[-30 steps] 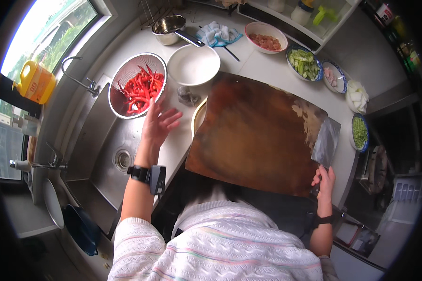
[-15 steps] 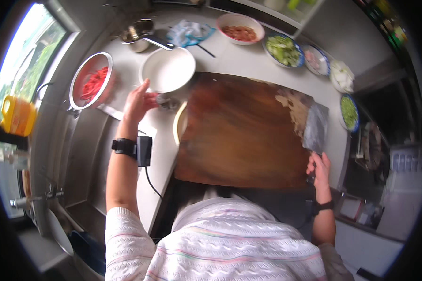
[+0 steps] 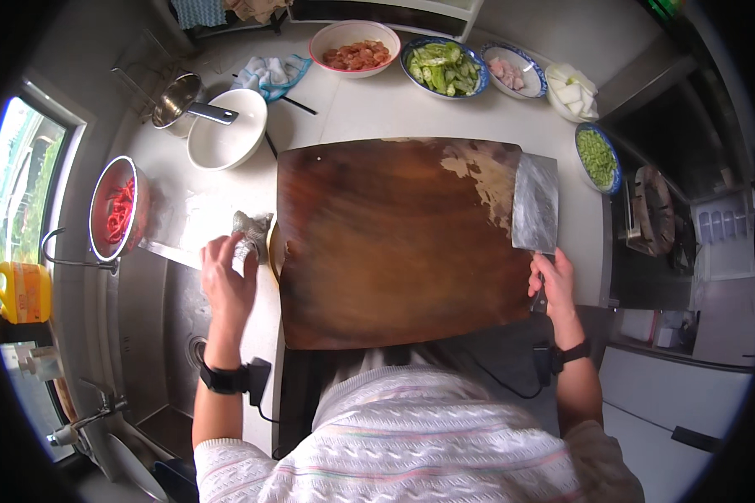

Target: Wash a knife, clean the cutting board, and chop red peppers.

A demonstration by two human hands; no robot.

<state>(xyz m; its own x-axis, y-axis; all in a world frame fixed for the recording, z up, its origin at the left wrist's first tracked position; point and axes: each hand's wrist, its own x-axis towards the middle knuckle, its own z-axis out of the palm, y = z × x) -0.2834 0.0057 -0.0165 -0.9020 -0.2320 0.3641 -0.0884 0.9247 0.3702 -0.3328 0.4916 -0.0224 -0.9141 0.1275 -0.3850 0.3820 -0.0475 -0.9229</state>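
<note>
A large worn brown cutting board (image 3: 394, 251) spans the middle of the counter. At its right end lies a cleaver (image 3: 534, 201), its handle in the fingers of my right hand (image 3: 555, 285). My left hand (image 3: 229, 281), fingers apart and curved, hovers beside the board's left edge, by a grey crumpled item (image 3: 250, 228) whose material I cannot make out. Further left sits a colander (image 3: 106, 218) of red chilies (image 3: 122, 201). An empty white bowl (image 3: 226, 147) is behind my left hand.
Behind the board are a steel pan (image 3: 172, 96), a cloth (image 3: 273, 80) and bowls of meat (image 3: 352, 54), cut green vegetables (image 3: 445, 71), pink pieces (image 3: 505, 74), white slices (image 3: 572, 92) and chopped greens (image 3: 596, 155). A sink (image 3: 168, 335) is left, a stove (image 3: 654, 218) right.
My left hand has left the colander's rim and moved toward the grey item by the board. The view has turned, shifting the counter's contents. My right hand still grips the cleaver.
</note>
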